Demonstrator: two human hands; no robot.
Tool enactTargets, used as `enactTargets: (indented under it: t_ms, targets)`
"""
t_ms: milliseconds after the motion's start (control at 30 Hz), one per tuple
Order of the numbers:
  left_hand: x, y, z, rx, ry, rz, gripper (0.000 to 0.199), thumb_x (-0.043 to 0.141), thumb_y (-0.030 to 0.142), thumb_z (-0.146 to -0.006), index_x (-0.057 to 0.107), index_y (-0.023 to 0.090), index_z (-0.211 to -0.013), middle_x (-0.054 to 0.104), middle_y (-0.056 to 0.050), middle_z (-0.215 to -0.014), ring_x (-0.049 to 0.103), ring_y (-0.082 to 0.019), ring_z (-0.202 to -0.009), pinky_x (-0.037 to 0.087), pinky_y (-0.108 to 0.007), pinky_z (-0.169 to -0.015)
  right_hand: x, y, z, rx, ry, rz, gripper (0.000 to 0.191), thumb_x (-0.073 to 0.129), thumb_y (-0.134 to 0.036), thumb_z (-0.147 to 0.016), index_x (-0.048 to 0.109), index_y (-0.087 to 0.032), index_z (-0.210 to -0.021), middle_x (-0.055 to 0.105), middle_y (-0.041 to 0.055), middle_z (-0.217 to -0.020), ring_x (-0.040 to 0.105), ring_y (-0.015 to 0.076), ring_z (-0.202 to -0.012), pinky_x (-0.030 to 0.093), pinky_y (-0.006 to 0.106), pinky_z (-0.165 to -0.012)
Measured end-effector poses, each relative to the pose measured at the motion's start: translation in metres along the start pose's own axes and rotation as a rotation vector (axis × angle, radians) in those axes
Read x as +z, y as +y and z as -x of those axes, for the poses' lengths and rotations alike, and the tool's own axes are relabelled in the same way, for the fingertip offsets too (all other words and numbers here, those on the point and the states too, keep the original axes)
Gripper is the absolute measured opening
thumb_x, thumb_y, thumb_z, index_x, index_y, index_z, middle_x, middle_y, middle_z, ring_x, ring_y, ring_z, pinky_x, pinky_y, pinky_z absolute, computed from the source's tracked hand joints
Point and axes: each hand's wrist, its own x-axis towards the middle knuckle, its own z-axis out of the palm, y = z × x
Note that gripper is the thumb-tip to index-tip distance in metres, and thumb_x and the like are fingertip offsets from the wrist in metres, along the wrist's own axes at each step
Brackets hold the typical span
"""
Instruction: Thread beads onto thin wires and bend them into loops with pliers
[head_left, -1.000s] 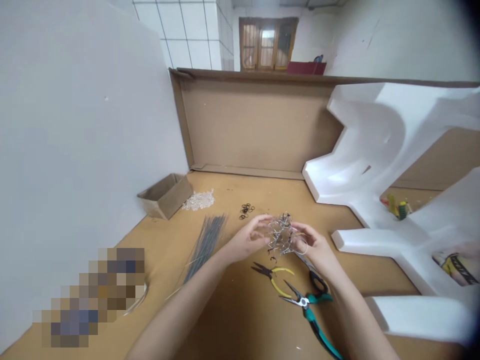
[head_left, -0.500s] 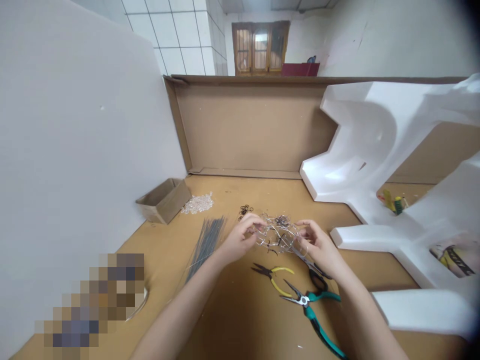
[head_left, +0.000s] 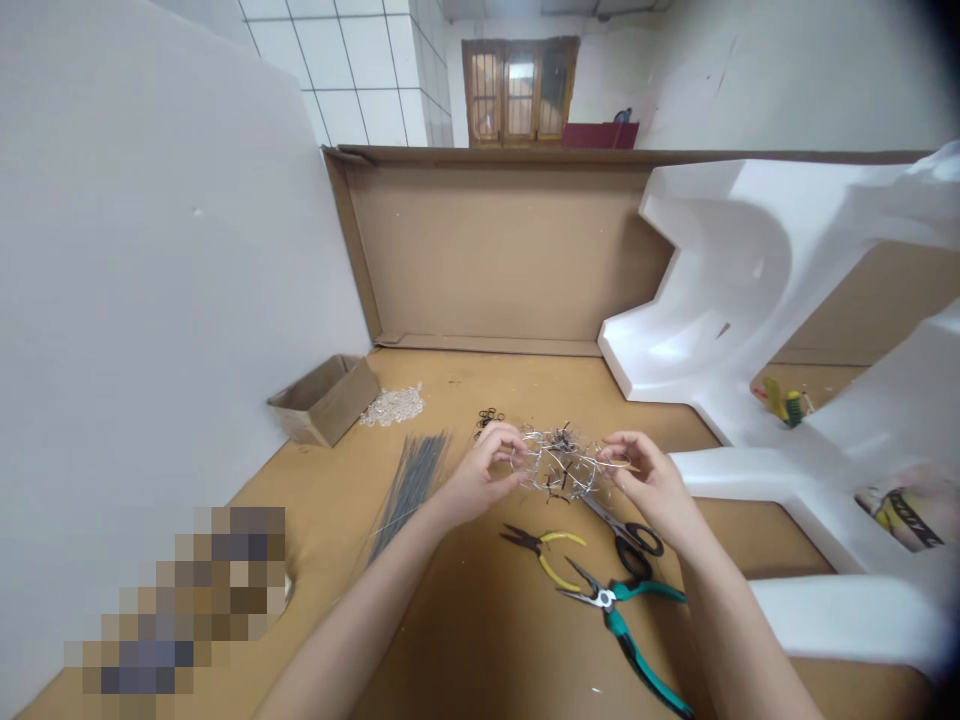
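Between my hands is a tangled wire structure (head_left: 559, 465) of silvery loops with dark bits on it. My left hand (head_left: 491, 465) pinches its left side between thumb and fingers. At the right side my right hand (head_left: 645, 475) has thumb and fingers closed on a wire loop that sticks out from the structure. Scissors (head_left: 626, 530) with black handles lie just below, blades partly under the wirework. Nearer to me are yellow-handled pliers (head_left: 547, 550) and teal-handled long-nose pliers (head_left: 611, 605), both spread apart on the table.
Left of my hands lies a bundle of grey wires (head_left: 412, 490). Beyond it are a pile of clear beads or rings (head_left: 394, 405) and a cardboard box (head_left: 326, 400). Small black rings (head_left: 489, 418) lie behind my left hand. White foam packing (head_left: 720, 300) stands at the right.
My right hand has shifted right and slightly up, drawing a wire loop out to the right. More of the scissors shows. The left hand stays at the structure's left side.
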Motion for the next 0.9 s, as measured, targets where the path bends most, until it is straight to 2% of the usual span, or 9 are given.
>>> enactTargets:
  t_ms: [133,267,367,533,667,900]
  targets:
    - [0.002,0.005,0.001,0.015,0.025,-0.055,0.024,0.056,0.015,-0.076,0.047,0.021,-0.098,0.039,-0.006,-0.107,0.045,-0.015,-0.101,0.043,-0.034,-0.089,0.002,-0.001,0.001,0.051,0.002,-0.207,0.032,0.06,-0.028,-0.071,0.051,-0.023,-0.101,0.06,0.0059,-0.095,0.056,0.0201,-0.094,0.05,0.036,-0.076]
    - [0.002,0.011,0.003,0.042,0.064,-0.17,0.026,0.055,0.013,-0.076,0.048,0.021,-0.099,0.04,-0.007,-0.107,0.042,-0.017,-0.106,0.042,-0.036,-0.09,0.004,-0.007,0.002,0.12,-0.04,-0.428,0.031,0.062,-0.027,-0.071,0.053,-0.025,-0.102,0.058,0.0072,-0.111,0.052,0.023,-0.107,0.048,0.039,-0.082]
    - [0.001,0.011,0.003,0.074,0.1,-0.255,0.028,0.055,0.013,-0.075,0.048,0.021,-0.101,0.041,-0.008,-0.108,0.042,-0.019,-0.107,0.039,-0.037,-0.092,0.006,-0.013,0.002,0.193,-0.053,-0.517,0.031,0.062,-0.03,-0.073,0.054,-0.023,-0.101,0.058,0.009,-0.112,0.053,0.0247,-0.107,0.047,0.042,-0.084]
    - [0.001,0.006,0.002,0.132,0.178,-0.349,0.03,0.056,0.013,-0.073,0.047,0.02,-0.1,0.042,-0.008,-0.106,0.043,-0.018,-0.104,0.039,-0.036,-0.09,0.007,-0.013,0.002,0.289,-0.093,-0.427,0.034,0.057,-0.041,-0.077,0.053,-0.024,-0.106,0.055,0.0083,-0.117,0.057,0.0226,-0.098,0.052,0.036,-0.073]
    - [0.001,0.006,0.002,0.132,0.19,-0.393,0.03,0.056,0.013,-0.073,0.046,0.02,-0.101,0.043,-0.008,-0.106,0.043,-0.019,-0.104,0.039,-0.036,-0.088,0.007,-0.013,0.002,0.284,-0.131,-0.43,0.034,0.049,-0.045,-0.08,0.053,-0.027,-0.108,0.053,0.0069,-0.12,0.061,0.0195,-0.087,0.052,0.029,-0.061]
    - [0.004,0.011,0.003,0.138,0.178,-0.424,0.03,0.054,0.011,-0.073,0.046,0.02,-0.101,0.043,-0.008,-0.106,0.043,-0.019,-0.104,0.035,-0.039,-0.092,0.013,-0.016,0.006,0.234,-0.151,-0.392,0.036,0.065,-0.036,-0.069,0.057,-0.027,-0.103,0.053,0.0057,-0.12,0.057,0.0212,-0.098,0.05,0.03,-0.069]
